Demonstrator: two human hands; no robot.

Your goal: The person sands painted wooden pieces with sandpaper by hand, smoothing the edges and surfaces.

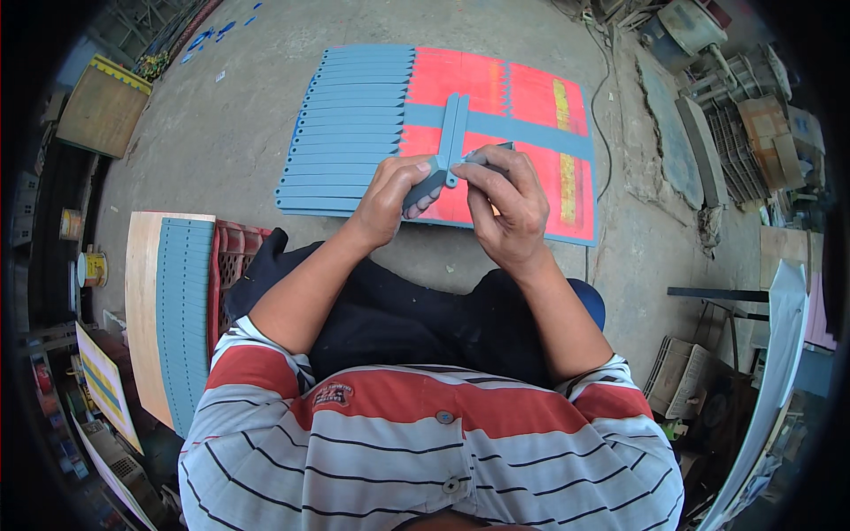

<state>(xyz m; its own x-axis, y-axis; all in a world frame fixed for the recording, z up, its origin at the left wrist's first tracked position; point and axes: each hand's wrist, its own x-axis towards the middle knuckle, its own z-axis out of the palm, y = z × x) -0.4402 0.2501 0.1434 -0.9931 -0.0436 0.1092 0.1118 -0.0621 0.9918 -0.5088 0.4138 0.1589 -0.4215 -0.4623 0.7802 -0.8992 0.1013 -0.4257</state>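
My left hand (388,196) is closed around a thick blue-grey piece (430,180), its thumb lying on top. Two narrow blue-grey strips (454,128) with slanted tips reach away from my hands, side by side over the red board (527,84). One strip's rounded near end, with a small hole, shows between my hands. My right hand (511,196) is closed, thumb and fingertips pinched against the strips near that end. A dark grey edge shows behind its fingers; what it belongs to is hidden.
A row of similar blue-grey strips (341,133) covers the board's left part. To my left, a red plastic crate (232,257) stands beside a wooden board with more blue-grey strips (186,310). A cable (608,115) runs along the concrete floor at right, near stacked crates (730,146).
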